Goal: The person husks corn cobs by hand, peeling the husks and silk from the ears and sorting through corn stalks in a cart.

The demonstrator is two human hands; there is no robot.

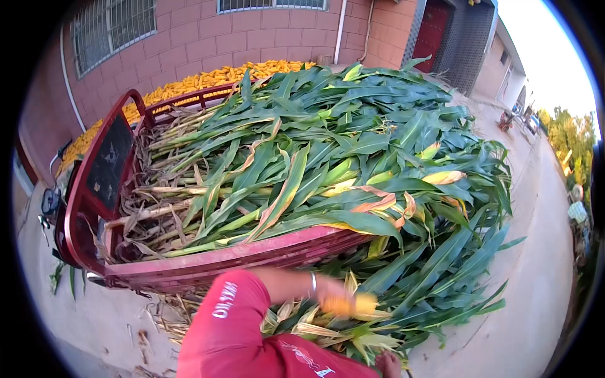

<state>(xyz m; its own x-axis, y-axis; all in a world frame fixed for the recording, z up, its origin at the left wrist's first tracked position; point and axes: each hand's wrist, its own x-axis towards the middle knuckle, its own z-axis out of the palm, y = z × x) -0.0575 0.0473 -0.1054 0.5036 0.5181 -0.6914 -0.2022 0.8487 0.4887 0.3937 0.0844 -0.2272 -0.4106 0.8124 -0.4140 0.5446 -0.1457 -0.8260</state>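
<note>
My left hand, with a light band at the wrist, is closed around a husked yellow ear of corn. Motion blurs both the hand and the ear. Pale, peeled-back husks on a corn stalk lie just below the ear. At the bottom edge my right hand is partly cut off beside these husks. Its fingers look curled in, but what they hold is hidden. Green corn stalks with long leaves spread around both hands and hang over the cart's near side.
A red cart carries a big heap of cut corn stalks, some with unhusked ears. Behind it, a long pile of yellow corn ears lies along a brick wall. Concrete ground stretches along the right side.
</note>
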